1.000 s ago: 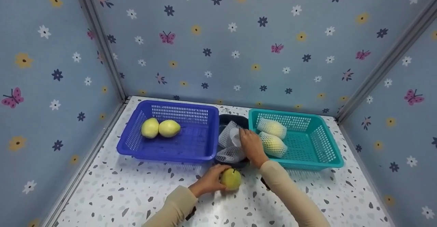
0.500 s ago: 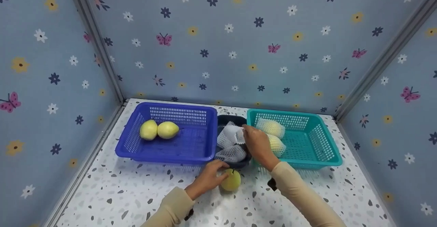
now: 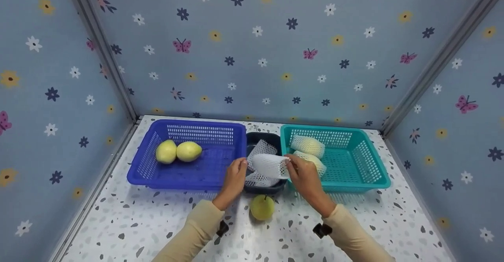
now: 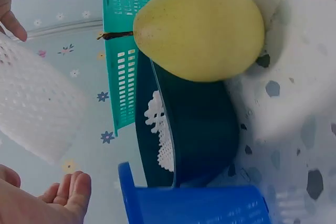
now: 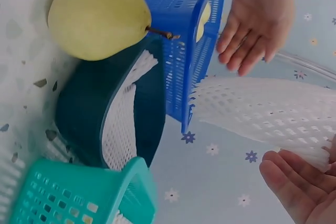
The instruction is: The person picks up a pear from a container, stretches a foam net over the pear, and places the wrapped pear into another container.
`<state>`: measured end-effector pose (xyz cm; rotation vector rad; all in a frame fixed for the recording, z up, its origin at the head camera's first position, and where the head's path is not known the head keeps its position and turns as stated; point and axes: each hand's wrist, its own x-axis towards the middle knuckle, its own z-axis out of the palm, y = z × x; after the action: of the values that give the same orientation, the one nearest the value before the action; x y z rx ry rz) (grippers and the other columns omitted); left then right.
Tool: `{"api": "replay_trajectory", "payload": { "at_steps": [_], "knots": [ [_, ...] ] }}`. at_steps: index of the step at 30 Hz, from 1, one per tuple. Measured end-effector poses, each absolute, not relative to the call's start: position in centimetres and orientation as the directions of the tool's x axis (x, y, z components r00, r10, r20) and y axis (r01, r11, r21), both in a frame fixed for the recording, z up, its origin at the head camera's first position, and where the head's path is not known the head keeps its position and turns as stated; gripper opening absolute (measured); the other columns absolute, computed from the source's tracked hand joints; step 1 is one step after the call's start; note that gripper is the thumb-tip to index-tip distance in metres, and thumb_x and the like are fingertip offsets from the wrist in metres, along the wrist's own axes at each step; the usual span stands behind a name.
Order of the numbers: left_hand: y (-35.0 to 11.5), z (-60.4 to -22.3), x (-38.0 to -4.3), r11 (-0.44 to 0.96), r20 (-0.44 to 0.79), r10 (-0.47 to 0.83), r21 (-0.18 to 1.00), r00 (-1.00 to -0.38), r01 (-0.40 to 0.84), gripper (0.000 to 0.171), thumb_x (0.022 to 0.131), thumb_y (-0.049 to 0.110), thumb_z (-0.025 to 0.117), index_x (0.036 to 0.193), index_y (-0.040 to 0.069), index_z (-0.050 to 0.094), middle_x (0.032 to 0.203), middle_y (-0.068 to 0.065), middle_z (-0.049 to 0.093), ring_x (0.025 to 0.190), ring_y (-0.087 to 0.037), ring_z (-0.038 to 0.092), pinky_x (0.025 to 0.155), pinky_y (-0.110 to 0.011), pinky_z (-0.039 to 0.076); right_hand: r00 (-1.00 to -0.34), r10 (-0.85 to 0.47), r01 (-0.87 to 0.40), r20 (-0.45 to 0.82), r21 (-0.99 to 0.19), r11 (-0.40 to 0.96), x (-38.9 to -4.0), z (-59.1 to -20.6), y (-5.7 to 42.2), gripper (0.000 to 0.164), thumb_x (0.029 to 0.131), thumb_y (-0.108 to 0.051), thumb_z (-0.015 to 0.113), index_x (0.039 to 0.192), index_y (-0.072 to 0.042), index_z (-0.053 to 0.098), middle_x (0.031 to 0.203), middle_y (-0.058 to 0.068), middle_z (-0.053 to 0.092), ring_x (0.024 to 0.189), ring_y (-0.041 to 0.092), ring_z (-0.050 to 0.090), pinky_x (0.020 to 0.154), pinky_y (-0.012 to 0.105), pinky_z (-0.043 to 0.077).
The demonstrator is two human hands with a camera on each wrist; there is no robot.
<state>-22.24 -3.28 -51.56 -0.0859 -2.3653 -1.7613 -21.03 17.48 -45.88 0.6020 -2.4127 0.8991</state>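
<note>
My right hand (image 3: 307, 177) pinches one end of a white foam net sleeve (image 3: 271, 165), raised above the dark bin (image 3: 263, 136). Fingers extended, my left hand (image 3: 233, 181) hovers just left of the sleeve's other end; the right wrist view shows a gap between that hand (image 5: 257, 30) and the sleeve (image 5: 257, 108). Bare on the table in front of the bin stands a yellow-green pear (image 3: 262, 207), its stem (image 4: 116, 35) toward the bin. More net sleeves (image 3: 260, 180) lie inside the bin.
At left, a blue basket (image 3: 185, 181) holds two bare pears (image 3: 177, 151). A teal basket (image 3: 354, 183) at right contains two pears in net sleeves (image 3: 309, 145). The dark bin sits between the baskets. A flowered wall (image 3: 252, 108) rises behind the speckled table (image 3: 157, 230).
The right hand has drawn a net sleeve up from the bin's pile. My left hand has left the pear and moved up beside the sleeve; the pear stays on the table.
</note>
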Motion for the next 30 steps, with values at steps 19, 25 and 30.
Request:
{"api": "replay_trajectory", "payload": {
  "at_steps": [19,25,30],
  "knots": [
    [-0.9,-52.5,-22.1,-0.651,-0.172,0.058,0.74,-0.983,-0.167,0.031,0.103,0.022,0.035,0.115,-0.001,0.052,0.104,-0.006,0.057,0.093,-0.016,0.055,0.085,-0.032,0.046,-0.869,-0.194,-0.494,0.455,-0.8,0.339,-19.5,-46.8,17.8,0.029,0.102,-0.012,0.043,0.104,0.002,0.068,0.082,0.011,0.068,0.072,0.02,0.065,0.062,0.031,0.055],
    [-0.8,-52.1,-21.2,-0.693,-0.153,0.276,0.652,-0.949,-0.307,0.032,0.103,0.025,0.03,0.099,0.01,0.058,0.097,-0.002,0.059,0.091,-0.015,0.055,0.083,-0.031,0.044,-0.97,-0.193,-0.184,0.147,-0.964,0.19,-20.3,-49.0,17.1,0.043,0.106,-0.022,0.032,0.113,0.011,0.06,0.095,0.019,0.065,0.086,0.027,0.064,0.073,0.04,0.055],
    [-0.4,-52.2,-20.6,-0.656,-0.136,0.324,0.681,-0.936,-0.326,0.029,0.102,0.023,0.032,0.096,0.009,0.057,0.094,-0.001,0.058,0.088,-0.013,0.054,0.08,-0.027,0.045,-0.957,-0.268,0.064,-0.106,-0.985,0.16,-20.1,-50.5,15.9,0.05,0.106,-0.03,0.028,0.125,0.01,0.052,0.119,0.014,0.058,0.104,0.016,0.053,0.087,0.031,0.045]
  ]
}}
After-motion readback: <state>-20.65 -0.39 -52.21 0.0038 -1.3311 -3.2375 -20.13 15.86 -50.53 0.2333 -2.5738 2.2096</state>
